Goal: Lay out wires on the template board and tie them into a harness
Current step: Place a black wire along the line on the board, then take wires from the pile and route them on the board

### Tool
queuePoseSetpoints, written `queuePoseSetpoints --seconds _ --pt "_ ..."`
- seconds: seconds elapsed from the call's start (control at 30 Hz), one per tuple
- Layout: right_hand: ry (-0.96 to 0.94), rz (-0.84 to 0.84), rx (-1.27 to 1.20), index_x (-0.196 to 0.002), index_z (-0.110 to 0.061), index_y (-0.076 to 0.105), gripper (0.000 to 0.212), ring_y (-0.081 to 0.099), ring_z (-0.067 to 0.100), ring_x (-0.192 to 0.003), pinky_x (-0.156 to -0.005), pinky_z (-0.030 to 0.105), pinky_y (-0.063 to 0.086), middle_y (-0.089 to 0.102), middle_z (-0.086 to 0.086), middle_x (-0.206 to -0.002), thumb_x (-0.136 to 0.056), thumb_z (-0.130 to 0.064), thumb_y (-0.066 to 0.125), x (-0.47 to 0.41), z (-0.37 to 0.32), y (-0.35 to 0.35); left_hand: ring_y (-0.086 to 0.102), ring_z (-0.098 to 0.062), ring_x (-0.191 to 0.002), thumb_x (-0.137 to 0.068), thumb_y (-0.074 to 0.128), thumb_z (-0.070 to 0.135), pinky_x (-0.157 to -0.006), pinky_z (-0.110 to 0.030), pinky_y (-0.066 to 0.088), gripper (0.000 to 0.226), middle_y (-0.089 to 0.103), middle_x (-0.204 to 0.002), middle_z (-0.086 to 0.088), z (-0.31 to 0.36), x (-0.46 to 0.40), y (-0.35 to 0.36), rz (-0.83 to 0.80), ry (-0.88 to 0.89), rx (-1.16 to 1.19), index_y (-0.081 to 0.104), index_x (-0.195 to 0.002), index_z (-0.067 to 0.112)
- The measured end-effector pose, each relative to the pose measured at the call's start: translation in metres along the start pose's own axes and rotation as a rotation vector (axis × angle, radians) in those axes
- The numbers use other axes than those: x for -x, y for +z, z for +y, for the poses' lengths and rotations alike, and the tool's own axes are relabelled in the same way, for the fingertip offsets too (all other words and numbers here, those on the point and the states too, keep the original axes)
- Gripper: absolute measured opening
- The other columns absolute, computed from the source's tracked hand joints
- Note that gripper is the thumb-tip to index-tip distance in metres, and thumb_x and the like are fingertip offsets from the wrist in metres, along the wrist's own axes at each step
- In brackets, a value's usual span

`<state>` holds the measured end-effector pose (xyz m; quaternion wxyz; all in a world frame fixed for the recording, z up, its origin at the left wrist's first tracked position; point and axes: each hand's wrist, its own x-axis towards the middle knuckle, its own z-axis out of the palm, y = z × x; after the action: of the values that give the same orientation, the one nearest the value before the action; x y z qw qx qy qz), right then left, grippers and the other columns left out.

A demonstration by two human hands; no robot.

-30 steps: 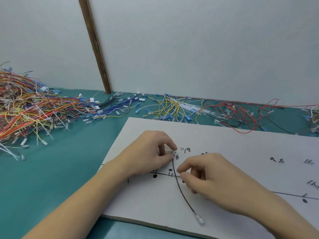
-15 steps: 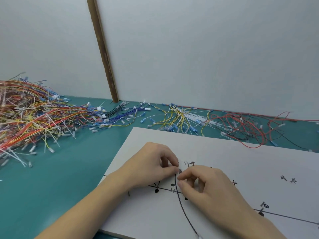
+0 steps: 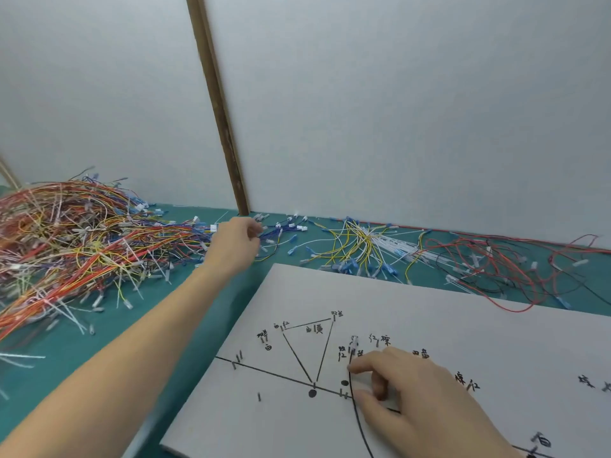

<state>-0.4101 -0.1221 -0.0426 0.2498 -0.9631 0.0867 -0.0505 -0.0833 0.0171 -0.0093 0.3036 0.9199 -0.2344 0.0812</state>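
Note:
The white template board (image 3: 413,319) lies in front of me, marked with black lines, dots, handwritten labels and short pins. A black wire (image 3: 358,424) runs down the board from a white connector (image 3: 354,342) near the pins. My right hand (image 3: 420,404) rests on the board and pinches this wire just below the connector. My left hand (image 3: 236,242) is stretched out to the far side of the table, fingers curled at a bundle of blue wires (image 3: 281,231); whether it grips one is hidden by the hand.
A big tangled heap of mixed coloured wires (image 3: 66,239) fills the left of the green table (image 3: 205,309). Yellow and white wires (image 3: 363,249) and red and black wires (image 3: 496,262) lie along the back wall. A wooden strip (image 3: 218,104) leans against the wall.
My left hand has let go of the black wire and reached far forward to the blue wires. The right hand stays on the wire. The camera has tilted upward.

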Motion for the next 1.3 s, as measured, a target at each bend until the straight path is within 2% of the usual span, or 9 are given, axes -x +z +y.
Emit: queuePoseSetpoints --seconds 0.07,0.23,0.47,0.67,0.9,1.0,1.1,1.23,1.3 --pt "-0.006 -0.007 0.007 -0.126 -0.053 0.049 0.033 0.053 -0.005 -0.096 -0.086 0.011 0.042 0.053 -0.019 -0.105 -0.094 -0.060 0.048 -0.001 0.000 0.001 0.063 -0.031 -0.119 -0.097 0.052 0.003 -0.106 -0.041 0.048 0.037 0.069 -0.129 -0.010 -0.017 -0.020 0.008 0.000 -0.062 -0.068 0.071 -0.127 0.014" --pt "-0.008 -0.024 0.029 -0.132 -0.053 0.041 0.039 0.054 -0.006 -0.099 -0.089 0.012 0.042 0.042 -0.023 -0.099 -0.094 -0.065 0.043 -0.004 -0.001 0.003 0.061 -0.037 -0.119 -0.092 0.047 -0.007 -0.101 -0.047 0.052 0.054 0.064 -0.133 -0.014 -0.028 -0.050 0.025 -0.070 0.008 -0.297 0.064 -0.136 0.020" --pt "0.020 -0.028 0.040 -0.136 -0.048 0.040 0.042 0.055 0.000 -0.105 -0.091 0.014 0.042 0.041 -0.016 -0.107 -0.098 -0.063 0.041 -0.008 0.002 0.002 0.066 -0.039 -0.105 -0.095 0.060 0.007 -0.093 -0.045 0.055 0.021 0.071 -0.117 -0.018 -0.041 -0.071 0.030 -0.101 0.020 -0.355 0.076 -0.107 0.014" --pt "0.033 -0.034 0.040 -0.134 -0.047 0.043 0.039 0.054 -0.003 -0.104 -0.093 0.013 0.041 0.044 -0.013 -0.110 -0.098 -0.061 0.041 -0.009 0.003 0.001 0.060 -0.034 -0.120 -0.100 0.057 0.016 -0.104 -0.044 0.049 0.027 0.066 -0.130 -0.014 -0.041 -0.079 0.029 -0.211 0.085 -0.400 0.071 -0.123 0.015" --pt "0.043 -0.028 0.023 -0.132 -0.047 0.043 0.037 0.053 -0.003 -0.104 -0.091 0.010 0.040 0.046 -0.011 -0.116 -0.098 -0.061 0.042 -0.009 0.004 0.000 0.064 -0.034 -0.097 -0.098 0.056 0.015 -0.085 -0.041 0.054 0.018 0.072 -0.105 -0.014 -0.043 -0.081 0.025 -0.248 0.065 -0.359 0.072 -0.093 0.012" --pt "0.045 -0.024 0.022 -0.130 -0.047 0.045 0.035 0.054 -0.002 -0.103 -0.091 0.011 0.041 0.046 -0.013 -0.110 -0.097 -0.061 0.043 -0.009 0.004 0.001 0.062 -0.037 -0.097 -0.102 0.049 0.021 -0.084 -0.043 0.052 0.020 0.070 -0.106 -0.016 -0.042 -0.080 0.022 -0.189 0.070 -0.334 0.066 -0.100 0.010" --pt "0.053 -0.013 0.010 -0.128 -0.047 0.045 0.033 0.054 -0.001 -0.102 -0.090 0.011 0.041 0.046 -0.015 -0.109 -0.097 -0.061 0.044 -0.009 0.004 0.001 0.062 -0.039 -0.093 -0.105 0.049 0.022 -0.081 -0.046 0.052 0.018 0.070 -0.103 -0.016 -0.038 -0.082 0.016 0.012 0.113 -0.283 0.062 -0.103 0.009" --pt "0.058 0.004 -0.001 -0.128 -0.046 0.045 0.035 0.054 -0.001 -0.102 -0.089 0.010 0.041 0.047 -0.013 -0.111 -0.096 -0.061 0.045 -0.007 0.003 0.000 0.064 -0.040 -0.101 -0.102 0.056 0.010 -0.089 -0.048 0.051 0.019 0.073 -0.105 -0.018 -0.025 -0.092 0.004 0.150 0.211 -0.151 0.071 -0.111 0.003" --pt "0.054 0.016 -0.013 -0.126 -0.046 0.047 0.033 0.053 0.000 -0.103 -0.090 0.009 0.041 0.048 -0.012 -0.111 -0.096 -0.060 0.046 -0.006 0.002 0.000 0.064 -0.040 -0.094 -0.102 0.058 0.012 -0.082 -0.044 0.050 0.020 0.074 -0.097 -0.018 -0.015 -0.094 -0.002 0.198 0.217 -0.062 0.075 -0.105 0.002"
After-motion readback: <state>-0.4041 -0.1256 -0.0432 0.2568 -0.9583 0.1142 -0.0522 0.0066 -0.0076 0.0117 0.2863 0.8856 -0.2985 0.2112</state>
